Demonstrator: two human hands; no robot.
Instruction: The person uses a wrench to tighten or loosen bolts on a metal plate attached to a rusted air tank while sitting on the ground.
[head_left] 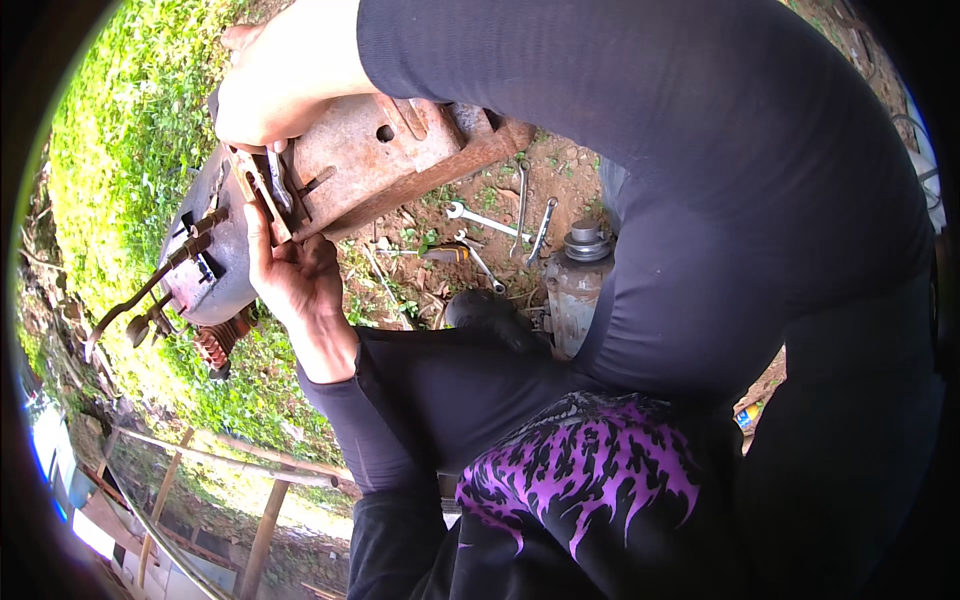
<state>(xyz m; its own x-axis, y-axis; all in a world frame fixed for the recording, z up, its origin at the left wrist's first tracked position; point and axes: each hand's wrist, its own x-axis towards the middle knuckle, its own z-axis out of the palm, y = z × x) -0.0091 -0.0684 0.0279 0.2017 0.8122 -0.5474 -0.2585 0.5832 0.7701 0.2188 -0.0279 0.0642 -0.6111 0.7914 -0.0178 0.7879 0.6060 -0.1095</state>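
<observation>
A rusty metal frame (370,150) with slots and a round hole lies tilted in front of me. My right hand (285,85) reaches over its far left end, its thumb tip against a silver metal piece (279,180) set at the slotted end. Its other fingers are mostly hidden. From below, my left hand (300,275) grips the lower corner of a narrow rusty bracket (255,185) at that end. The index finger lies along the bracket's edge and the other fingers curl underneath.
On the dirt lie several wrenches (490,218) and a screwdriver (445,254) with a yellow-and-black handle. A grey metal machine part (578,285) stands by my leg. Left of the frame is a rounded grey body (215,260) with rusty levers (150,290). Wooden poles (265,530) stand lower left.
</observation>
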